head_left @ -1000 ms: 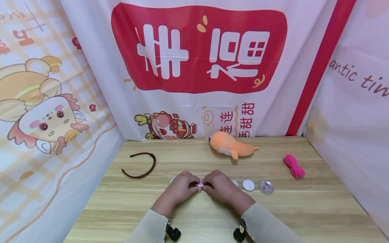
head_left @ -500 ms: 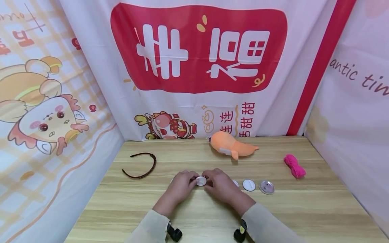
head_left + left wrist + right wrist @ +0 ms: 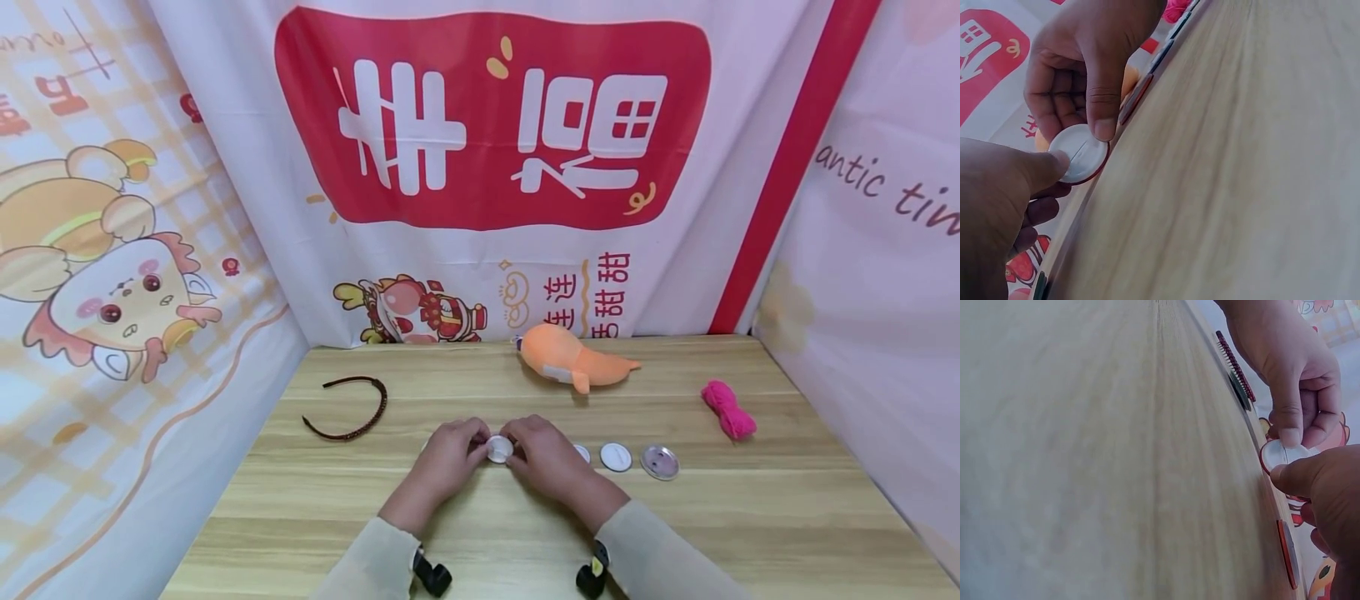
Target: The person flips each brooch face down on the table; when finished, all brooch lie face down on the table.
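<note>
Between both hands is a round pin badge (image 3: 499,449), its white back and straight pin line turned up, with a red edge in the left wrist view (image 3: 1082,154). My left hand (image 3: 450,454) pinches its left side, thumb on the white back. My right hand (image 3: 546,457) pinches the opposite side with thumb and fingers. The badge is held just above the tabletop. To the right lie a white badge (image 3: 616,457) and a silver disc (image 3: 660,462). Another white badge (image 3: 582,452) is partly hidden by my right hand.
A dark beaded headband (image 3: 382,404) lies at the left. An orange plush toy (image 3: 573,360) rests near the back curtain. Pink yarn (image 3: 727,410) lies at the right. Beyond my left hand, a dark-edged disc (image 3: 1240,391) shows in the right wrist view. Printed curtains surround the wooden table (image 3: 480,542).
One second ago the badge showed a coloured, partly hidden side. It has been turned so its white back faces up. Both hands stay in nearly the same place.
</note>
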`<state>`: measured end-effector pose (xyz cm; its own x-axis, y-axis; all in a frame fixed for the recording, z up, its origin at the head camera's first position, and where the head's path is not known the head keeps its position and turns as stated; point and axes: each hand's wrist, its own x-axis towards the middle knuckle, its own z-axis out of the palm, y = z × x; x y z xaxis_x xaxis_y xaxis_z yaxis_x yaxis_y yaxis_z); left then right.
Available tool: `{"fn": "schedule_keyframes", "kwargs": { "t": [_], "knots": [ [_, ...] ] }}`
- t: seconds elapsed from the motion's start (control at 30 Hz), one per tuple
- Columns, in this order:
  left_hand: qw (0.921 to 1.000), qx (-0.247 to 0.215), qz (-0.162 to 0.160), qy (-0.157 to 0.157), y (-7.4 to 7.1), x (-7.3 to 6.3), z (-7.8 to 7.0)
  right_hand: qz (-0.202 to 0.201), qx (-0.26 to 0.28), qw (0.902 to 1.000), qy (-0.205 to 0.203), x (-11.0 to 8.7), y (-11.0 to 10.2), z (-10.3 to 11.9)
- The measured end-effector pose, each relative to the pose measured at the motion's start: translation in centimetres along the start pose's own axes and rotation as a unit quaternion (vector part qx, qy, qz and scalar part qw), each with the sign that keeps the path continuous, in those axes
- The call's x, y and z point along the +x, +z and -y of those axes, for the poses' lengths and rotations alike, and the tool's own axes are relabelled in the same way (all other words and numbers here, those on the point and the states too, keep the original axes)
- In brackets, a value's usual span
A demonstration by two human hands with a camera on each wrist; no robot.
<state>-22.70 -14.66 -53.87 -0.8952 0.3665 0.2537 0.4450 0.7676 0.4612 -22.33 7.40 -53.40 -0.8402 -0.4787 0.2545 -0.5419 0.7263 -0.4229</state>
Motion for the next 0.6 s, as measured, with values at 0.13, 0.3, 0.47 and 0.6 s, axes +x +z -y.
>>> {"fn": "schedule_keyframes", "kwargs": {
  "t": [0.13, 0.3, 0.47, 0.6],
  "knots": [
    [0.9998, -0.001, 0.02, -0.005, 0.1, 0.0, 0.2, 0.021, 0.002, 0.9996, 0.019, 0.1, 0.1, -0.3],
    [0.9991, -0.019, 0.038, -0.007, 0.1, 0.0, 0.5, 0.033, 0.035, 0.9981, 0.04, 0.2, 0.3, -0.8],
    [0.9983, -0.036, 0.047, -0.003, -0.1, -0.1, 0.6, 0.043, 0.064, 0.9962, 0.041, 0.4, 0.2, -1.3],
    [0.9979, -0.029, 0.057, 0.012, -0.3, -0.1, 0.6, 0.055, 0.075, 0.9948, 0.041, 0.5, 0.1, -1.7]
  ]
}}
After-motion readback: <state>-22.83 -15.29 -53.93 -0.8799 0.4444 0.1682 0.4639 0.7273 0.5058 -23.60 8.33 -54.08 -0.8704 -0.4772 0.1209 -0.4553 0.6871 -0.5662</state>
